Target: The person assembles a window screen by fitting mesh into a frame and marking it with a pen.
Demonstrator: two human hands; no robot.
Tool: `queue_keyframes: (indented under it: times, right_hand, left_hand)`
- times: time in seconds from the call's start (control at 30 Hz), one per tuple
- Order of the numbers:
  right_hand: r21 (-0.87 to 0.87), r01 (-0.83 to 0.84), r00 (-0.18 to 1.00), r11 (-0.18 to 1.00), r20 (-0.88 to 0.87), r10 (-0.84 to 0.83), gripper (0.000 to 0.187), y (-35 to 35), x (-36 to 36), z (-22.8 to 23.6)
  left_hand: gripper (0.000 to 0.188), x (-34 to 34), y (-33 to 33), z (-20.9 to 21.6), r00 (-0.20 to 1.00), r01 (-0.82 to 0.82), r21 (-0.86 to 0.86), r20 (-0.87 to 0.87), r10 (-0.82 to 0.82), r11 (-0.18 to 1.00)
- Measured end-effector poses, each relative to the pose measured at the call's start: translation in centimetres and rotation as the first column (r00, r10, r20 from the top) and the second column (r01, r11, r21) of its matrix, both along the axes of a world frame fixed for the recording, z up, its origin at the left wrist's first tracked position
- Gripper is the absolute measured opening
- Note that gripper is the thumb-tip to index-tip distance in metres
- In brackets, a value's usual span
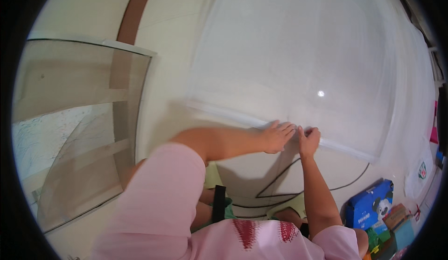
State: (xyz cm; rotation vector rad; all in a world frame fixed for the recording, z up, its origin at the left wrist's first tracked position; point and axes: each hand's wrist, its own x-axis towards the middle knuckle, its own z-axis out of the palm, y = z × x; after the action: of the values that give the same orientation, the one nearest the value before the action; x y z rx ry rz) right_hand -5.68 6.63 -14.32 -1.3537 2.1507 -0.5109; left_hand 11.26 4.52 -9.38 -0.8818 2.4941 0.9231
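Note:
A large sheet of thin white see-through mesh lies spread out in front of me, with a white strip along its near edge. My left hand rests on that strip, fingers stretched out and lying flat. Close beside it, my right hand has its thumb and fingers pinched together at the same edge. What sits between those fingertips is too small to make out. A thin black cord runs over the floor below my hands, its upper part passing behind my right forearm.
At the left stands a framed glass panel. A blue box with an animal picture is at the lower right, among several small packages. A white plastic bag lies above them. My feet in pale slippers are on the tiles.

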Motion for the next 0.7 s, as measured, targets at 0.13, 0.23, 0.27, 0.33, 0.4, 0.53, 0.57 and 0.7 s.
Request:
queue_keyframes:
  times: [0.13,0.23,0.27,0.33,0.4,0.53,0.57,0.7]
  right_hand:
    - [0.042,-0.029,0.998,0.999,-0.057,0.031,0.05,-0.2,1.0,0.9]
    - [0.1,-0.009,0.996,0.995,-0.087,0.017,0.051,0.1,1.8,1.1]
    - [0.138,0.013,0.996,0.99,-0.094,0.0,0.051,0.1,1.7,1.2]
    - [0.1,0.005,0.988,0.995,-0.156,0.011,0.047,0.2,1.5,0.8]
    - [0.195,0.026,0.982,0.98,-0.188,0.011,0.041,-0.2,2.2,1.3]
    - [0.154,0.134,0.986,0.979,-0.12,-0.116,0.037,0.1,2.8,0.4]
    - [0.153,0.133,0.984,0.979,-0.138,-0.112,0.037,0.1,2.4,0.2]
    - [0.148,0.166,0.984,0.975,-0.095,-0.153,0.037,-0.1,1.8,0.1]
  left_hand:
    - [0.077,13.5,-2.7,1.9,0.984,0.072,0.046,0.158,-0.078,0.996]
    - [0.072,21.8,-1.4,2.3,0.987,-0.089,-0.091,0.125,0.1,0.992]
    - [0.072,22.9,-0.9,2.2,0.987,-0.102,-0.088,0.117,0.112,0.991]
    - [0.06,24.2,0.1,1.7,0.967,-0.254,-0.156,-0.018,0.255,0.955]
    - [0.05,24.7,1.1,0.5,0.896,-0.445,-0.21,-0.103,0.433,0.87]
    - [0.022,26.7,1.2,-1.8,0.541,-0.827,-0.353,-0.291,0.789,0.438]
    - [0.02,26.7,0.6,-1.7,0.504,-0.846,-0.385,-0.349,0.79,0.369]
    - [0.028,28.2,-1.0,-0.6,0.42,-0.829,-0.528,-0.374,0.827,0.182]
